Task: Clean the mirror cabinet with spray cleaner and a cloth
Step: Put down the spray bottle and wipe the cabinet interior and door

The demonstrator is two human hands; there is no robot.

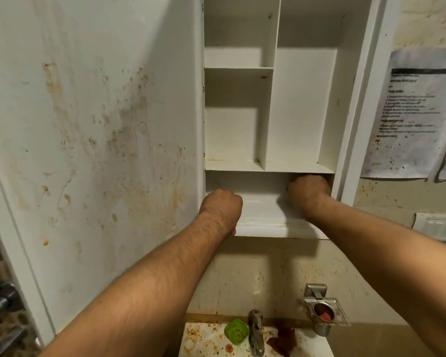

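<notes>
The white mirror cabinet point(268, 112) hangs open with bare shelves. Its door point(101, 124), swung out to the left, is smeared with brown stains. Both my hands reach into the lowest compartment point(258, 184). My left hand point(220, 207) is curled at the compartment's left front, and a finger or thumb shows under the bottom ledge point(263, 228), so it grips that ledge. My right hand point(308, 193) is pushed into the right back corner, with its fingers hidden under the shelf above. No cloth or spray bottle shows.
Below the cabinet a dirty washbasin point(211, 341) holds a green dish point(236, 331), with a metal tap point(256, 331) behind it. A metal holder point(325, 313) is fixed to the wall on the right. Printed sheets point(412, 112) hang on the stained wall.
</notes>
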